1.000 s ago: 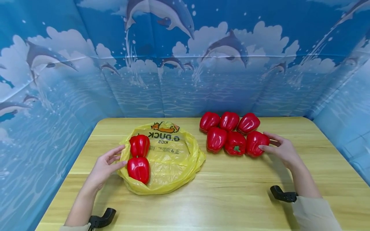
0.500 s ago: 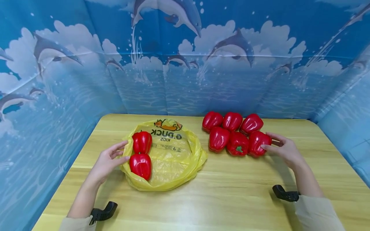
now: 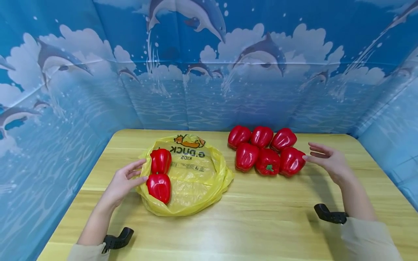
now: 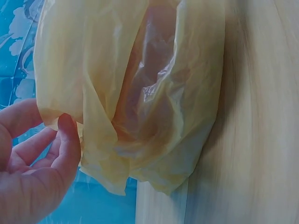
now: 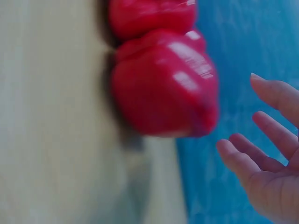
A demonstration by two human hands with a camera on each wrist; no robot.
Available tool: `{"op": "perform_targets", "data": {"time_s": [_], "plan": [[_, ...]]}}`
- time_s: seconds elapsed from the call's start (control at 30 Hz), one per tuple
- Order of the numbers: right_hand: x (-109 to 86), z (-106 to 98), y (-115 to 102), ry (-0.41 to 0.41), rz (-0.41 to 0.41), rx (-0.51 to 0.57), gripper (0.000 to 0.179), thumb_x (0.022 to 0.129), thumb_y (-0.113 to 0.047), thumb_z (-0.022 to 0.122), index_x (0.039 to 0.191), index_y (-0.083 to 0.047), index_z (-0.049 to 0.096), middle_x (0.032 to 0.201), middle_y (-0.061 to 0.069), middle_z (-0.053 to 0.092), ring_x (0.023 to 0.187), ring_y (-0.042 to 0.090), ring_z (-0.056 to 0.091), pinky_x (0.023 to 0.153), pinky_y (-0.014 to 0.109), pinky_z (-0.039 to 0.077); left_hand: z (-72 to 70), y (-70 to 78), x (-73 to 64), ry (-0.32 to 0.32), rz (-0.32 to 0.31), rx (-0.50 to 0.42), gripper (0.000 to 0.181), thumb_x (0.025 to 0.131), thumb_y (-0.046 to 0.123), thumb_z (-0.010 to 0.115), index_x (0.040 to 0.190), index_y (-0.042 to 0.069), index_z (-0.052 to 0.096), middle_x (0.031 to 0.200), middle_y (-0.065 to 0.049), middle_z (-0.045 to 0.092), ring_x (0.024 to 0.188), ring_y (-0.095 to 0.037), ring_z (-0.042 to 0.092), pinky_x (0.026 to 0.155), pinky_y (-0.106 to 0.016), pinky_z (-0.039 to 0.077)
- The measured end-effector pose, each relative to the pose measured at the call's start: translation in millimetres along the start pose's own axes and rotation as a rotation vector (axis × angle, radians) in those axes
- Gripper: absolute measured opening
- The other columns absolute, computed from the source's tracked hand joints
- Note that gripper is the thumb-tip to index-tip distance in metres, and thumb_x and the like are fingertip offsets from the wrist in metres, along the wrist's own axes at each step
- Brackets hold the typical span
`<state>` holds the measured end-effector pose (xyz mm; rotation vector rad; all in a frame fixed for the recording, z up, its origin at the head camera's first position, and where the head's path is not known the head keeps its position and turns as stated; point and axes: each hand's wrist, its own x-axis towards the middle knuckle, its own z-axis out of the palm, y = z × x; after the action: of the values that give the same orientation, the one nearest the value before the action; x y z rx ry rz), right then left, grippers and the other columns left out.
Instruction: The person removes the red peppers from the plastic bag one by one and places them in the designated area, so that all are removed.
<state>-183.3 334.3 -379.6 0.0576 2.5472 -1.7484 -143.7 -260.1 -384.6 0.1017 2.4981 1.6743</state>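
On the left side of the table, my left hand (image 3: 122,181) rests its fingertips at the near-left rim of a yellow plastic bag (image 3: 192,181). Thumb and index finger stand apart there; the left wrist view has the fingertips against the bag's side. Inside the bag lie two red bell peppers, a far one (image 3: 160,161) and a near one (image 3: 159,187). To the right, my right hand (image 3: 331,163) is beside the rightmost bell pepper (image 3: 292,161), fingers spread and holding nothing. In the right wrist view a gap shows between the fingers and that bell pepper (image 5: 163,88).
Several more red bell peppers sit in two rows at the back right, one with a green stem (image 3: 267,162) facing forward. The wooden table (image 3: 254,221) ends at a blue dolphin-print curtain (image 3: 209,98). Each wrist wears a black camera mount (image 3: 330,214).
My right hand has let go of the rightmost bell pepper and drawn back to the right, its fingers opening. My left hand stays at the bag's rim. The head view has shifted slightly.
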Motion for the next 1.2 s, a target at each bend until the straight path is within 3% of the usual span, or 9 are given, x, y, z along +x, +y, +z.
{"op": "perform_targets", "data": {"time_s": [0.23, 0.43, 0.6, 0.77, 0.87, 1.0, 1.2], "plan": [[2.5, 12, -42, -0.056, -0.049, 0.010, 0.058, 0.090, -0.018, 0.063, 0.142, -0.014, 0.039, 0.110, -0.023, 0.048, 0.097, -0.012, 0.050, 0.076, 0.008, 0.043, -0.9, 2.5, 0.8, -0.001, -0.009, 0.005, 0.061, 0.087, 0.010, 0.064, 0.141, 0.002, 0.037, 0.146, -0.020, 0.029, 0.125, -0.040, 0.035, 0.087, -0.026, 0.047], [5.6, 40, -69, -0.139, -0.061, 0.088, 0.048, 0.089, -0.015, 0.064, 0.134, -0.019, 0.048, 0.114, -0.017, 0.053, 0.101, -0.001, 0.053, 0.079, 0.017, 0.048, 1.1, 3.2, 0.5, -0.004, -0.012, 0.001, 0.061, 0.088, 0.012, 0.065, 0.141, 0.003, 0.037, 0.146, -0.019, 0.030, 0.126, -0.039, 0.034, 0.088, -0.027, 0.046], [8.9, 73, -85, -0.210, -0.087, 0.086, 0.053, 0.087, -0.019, 0.066, 0.136, -0.011, 0.046, 0.120, -0.010, 0.053, 0.108, 0.009, 0.052, 0.085, 0.028, 0.049, 0.1, 5.2, -1.5, 0.007, -0.016, -0.001, 0.061, 0.088, 0.012, 0.064, 0.142, 0.002, 0.036, 0.146, -0.019, 0.030, 0.125, -0.040, 0.034, 0.087, -0.024, 0.047], [10.5, 112, -96, -0.290, -0.083, 0.149, 0.061, 0.085, -0.014, 0.069, 0.137, -0.001, 0.041, 0.133, 0.013, 0.047, 0.118, 0.028, 0.049, 0.089, 0.040, 0.047, -0.3, 7.2, -2.6, 0.006, -0.016, 0.002, 0.061, 0.088, 0.011, 0.064, 0.141, 0.001, 0.036, 0.146, -0.020, 0.030, 0.125, -0.040, 0.034, 0.089, -0.029, 0.047], [11.5, 135, -100, -0.322, -0.101, 0.163, 0.060, 0.082, -0.011, 0.071, 0.135, -0.001, 0.045, 0.134, 0.020, 0.046, 0.120, 0.037, 0.046, 0.086, 0.038, 0.049, 0.3, 5.8, -2.3, 0.005, -0.015, 0.015, 0.061, 0.088, 0.011, 0.064, 0.141, 0.001, 0.036, 0.146, -0.020, 0.030, 0.125, -0.040, 0.035, 0.091, -0.035, 0.046], [11.5, 163, -103, -0.382, -0.139, 0.192, 0.055, 0.081, -0.007, 0.071, 0.131, 0.001, 0.050, 0.131, 0.020, 0.050, 0.119, 0.039, 0.046, 0.082, 0.031, 0.051, 0.9, 3.8, -1.6, 0.011, -0.014, 0.018, 0.060, 0.088, 0.011, 0.064, 0.141, 0.002, 0.037, 0.145, -0.019, 0.031, 0.124, -0.040, 0.036, 0.090, -0.034, 0.047], [8.9, 202, -108, -0.496, -0.134, 0.246, 0.052, 0.081, -0.006, 0.070, 0.129, 0.002, 0.052, 0.130, 0.020, 0.050, 0.118, 0.036, 0.049, 0.085, 0.035, 0.050, 1.7, 4.8, -0.9, 0.017, -0.005, 0.012, 0.060, 0.088, 0.012, 0.064, 0.141, 0.001, 0.037, 0.145, -0.020, 0.032, 0.124, -0.040, 0.035, 0.088, -0.027, 0.046]]}}
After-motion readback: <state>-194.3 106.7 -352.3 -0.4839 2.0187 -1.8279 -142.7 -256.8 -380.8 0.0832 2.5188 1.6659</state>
